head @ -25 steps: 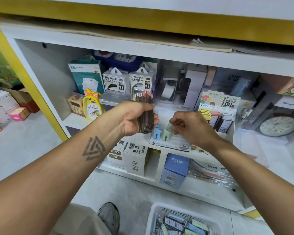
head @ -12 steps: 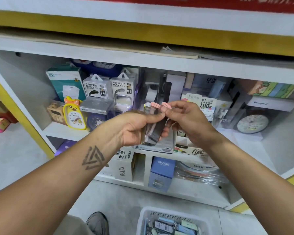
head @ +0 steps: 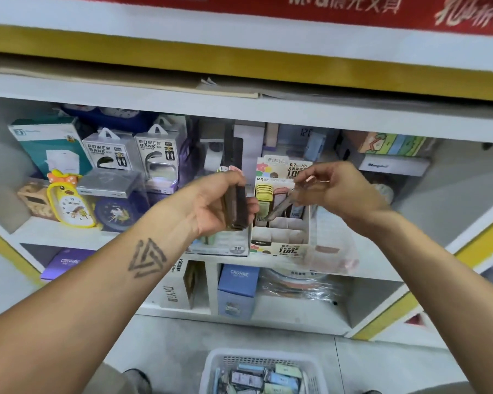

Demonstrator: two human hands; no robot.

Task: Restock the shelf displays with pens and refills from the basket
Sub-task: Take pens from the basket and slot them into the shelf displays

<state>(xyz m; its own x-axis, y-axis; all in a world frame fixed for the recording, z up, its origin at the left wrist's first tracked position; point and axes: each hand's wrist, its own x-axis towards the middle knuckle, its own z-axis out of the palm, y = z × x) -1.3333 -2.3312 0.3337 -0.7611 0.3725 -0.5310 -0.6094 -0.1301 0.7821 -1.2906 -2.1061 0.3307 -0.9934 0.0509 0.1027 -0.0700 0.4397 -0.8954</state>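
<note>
My left hand [head: 215, 203] grips a stack of dark refill packs [head: 235, 207] with pink and yellow caps, held upright in front of the shelf. My right hand [head: 335, 189] pinches one slim refill pack [head: 281, 207], tilted with its lower end over the white refill display box [head: 279, 236]. That box has several divided slots, some filled with yellow and pink packs. A second display tray [head: 225, 245] marked 2B sits to its left, partly hidden by my left hand. The white basket [head: 214, 362] on the floor below holds several more packs.
The shelf [head: 69, 231] carries power bank boxes [head: 108, 152], a yellow duck clock [head: 69, 199] and other clocks. A blue box [head: 236, 291] and a DIY box [head: 172, 291] stand in the compartments underneath. A clear plastic bag [head: 333, 245] lies right of the display box.
My right hand has drawn one pack off the stack and moved it right, over the display box. The left hand keeps the stack. The view has tilted upward.
</note>
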